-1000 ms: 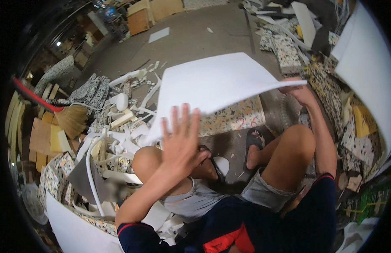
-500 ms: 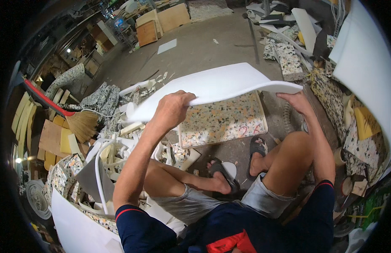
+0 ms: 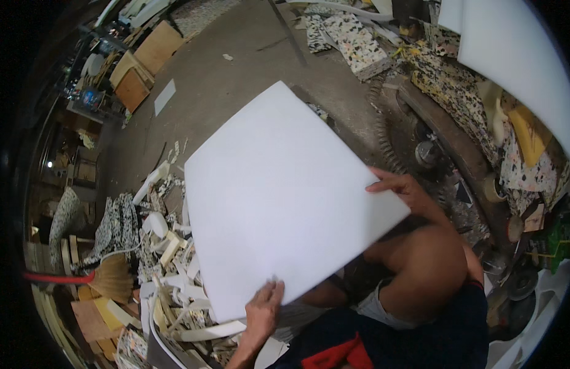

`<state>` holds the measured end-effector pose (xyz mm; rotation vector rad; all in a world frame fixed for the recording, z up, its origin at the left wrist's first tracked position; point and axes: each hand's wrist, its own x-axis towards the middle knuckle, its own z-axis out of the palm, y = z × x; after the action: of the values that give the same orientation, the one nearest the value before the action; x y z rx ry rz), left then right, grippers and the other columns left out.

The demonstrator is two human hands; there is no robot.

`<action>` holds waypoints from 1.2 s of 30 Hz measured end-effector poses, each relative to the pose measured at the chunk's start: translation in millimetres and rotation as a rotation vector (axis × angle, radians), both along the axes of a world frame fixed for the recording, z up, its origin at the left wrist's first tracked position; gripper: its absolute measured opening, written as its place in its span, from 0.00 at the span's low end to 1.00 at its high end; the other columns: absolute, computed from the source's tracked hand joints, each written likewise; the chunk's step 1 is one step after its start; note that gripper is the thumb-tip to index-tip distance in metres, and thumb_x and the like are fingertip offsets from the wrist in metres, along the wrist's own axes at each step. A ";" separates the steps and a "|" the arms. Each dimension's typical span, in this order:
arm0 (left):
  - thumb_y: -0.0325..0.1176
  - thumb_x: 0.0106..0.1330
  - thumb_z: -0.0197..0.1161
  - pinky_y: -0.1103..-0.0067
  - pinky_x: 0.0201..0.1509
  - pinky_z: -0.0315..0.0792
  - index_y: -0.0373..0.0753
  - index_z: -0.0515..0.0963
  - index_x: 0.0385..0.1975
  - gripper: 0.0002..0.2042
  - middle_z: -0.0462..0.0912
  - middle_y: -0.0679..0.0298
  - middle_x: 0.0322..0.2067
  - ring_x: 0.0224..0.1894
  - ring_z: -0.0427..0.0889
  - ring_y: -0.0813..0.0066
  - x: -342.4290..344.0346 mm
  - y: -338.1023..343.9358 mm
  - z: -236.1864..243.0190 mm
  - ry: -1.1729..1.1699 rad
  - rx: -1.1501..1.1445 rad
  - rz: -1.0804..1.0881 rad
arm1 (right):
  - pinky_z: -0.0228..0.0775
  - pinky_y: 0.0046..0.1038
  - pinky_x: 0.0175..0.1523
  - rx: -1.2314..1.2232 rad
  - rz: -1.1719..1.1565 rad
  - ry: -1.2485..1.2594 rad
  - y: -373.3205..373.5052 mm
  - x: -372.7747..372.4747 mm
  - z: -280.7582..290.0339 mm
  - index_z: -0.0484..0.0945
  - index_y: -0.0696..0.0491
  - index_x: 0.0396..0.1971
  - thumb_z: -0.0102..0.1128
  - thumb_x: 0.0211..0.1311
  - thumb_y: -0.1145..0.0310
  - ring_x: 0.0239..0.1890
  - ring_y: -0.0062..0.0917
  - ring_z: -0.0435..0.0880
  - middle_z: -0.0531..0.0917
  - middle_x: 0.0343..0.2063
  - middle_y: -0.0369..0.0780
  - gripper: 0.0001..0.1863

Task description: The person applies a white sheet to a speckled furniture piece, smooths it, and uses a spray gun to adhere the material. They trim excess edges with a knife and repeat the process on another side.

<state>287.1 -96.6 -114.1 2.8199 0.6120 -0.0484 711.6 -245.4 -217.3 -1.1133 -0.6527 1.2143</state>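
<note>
A large white foam sheet (image 3: 279, 197) spreads across the middle of the view, its broad face turned up. Along its near edge my left hand (image 3: 265, 304) is closed, fingers lying over the top. My right hand (image 3: 400, 189) grips the right edge close to the near right corner. Under the sheet, the speckled foam board and my feet are hidden. My right knee (image 3: 423, 258) is bent just below that corner.
Foam offcuts (image 3: 174, 246) are heaped at the left, beside a straw broom (image 3: 110, 280) with a red handle. More speckled foam (image 3: 356, 46) lies at the far right. A ribbed hose (image 3: 383, 126) runs along the floor. White sheets (image 3: 518, 67) stand at the right.
The foam sheet has gone from bowed and edge-on to flatter, with its face up, and has turned. My left hand has come nearer to my body. The head view has swung round.
</note>
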 end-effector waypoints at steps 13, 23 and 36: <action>0.23 0.59 0.58 0.66 0.52 0.80 0.47 0.79 0.54 0.22 0.83 0.53 0.50 0.51 0.83 0.54 26.8 -8.4 -35.5 0.350 -0.170 0.145 | 0.74 0.32 0.54 -0.277 0.256 0.097 121.0 38.1 -38.2 0.68 0.65 0.58 0.71 0.55 0.52 0.48 0.34 0.82 0.79 0.50 0.50 0.39; 0.23 0.57 0.57 0.64 0.38 0.81 0.43 0.77 0.50 0.20 0.83 0.56 0.42 0.44 0.85 0.58 58.5 17.3 -46.2 0.583 -0.291 -0.023 | 0.73 0.29 0.49 -0.359 0.276 -0.167 90.7 27.0 -45.2 0.82 0.64 0.36 0.70 0.54 0.59 0.38 0.28 0.82 0.85 0.32 0.45 0.21; 0.45 0.64 0.64 0.62 0.59 0.73 0.45 0.65 0.66 0.31 0.76 0.52 0.58 0.58 0.76 0.50 153.4 99.7 -28.2 1.147 -0.720 -0.248 | 0.73 0.25 0.37 -0.440 0.249 -0.086 82.5 18.5 -67.0 0.84 0.62 0.29 0.71 0.54 0.63 0.27 0.19 0.80 0.83 0.22 0.38 0.15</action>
<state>440.5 3.1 -142.3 1.9081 0.2996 -1.6135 730.1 -162.9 -284.3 -1.4881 -0.6177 1.5798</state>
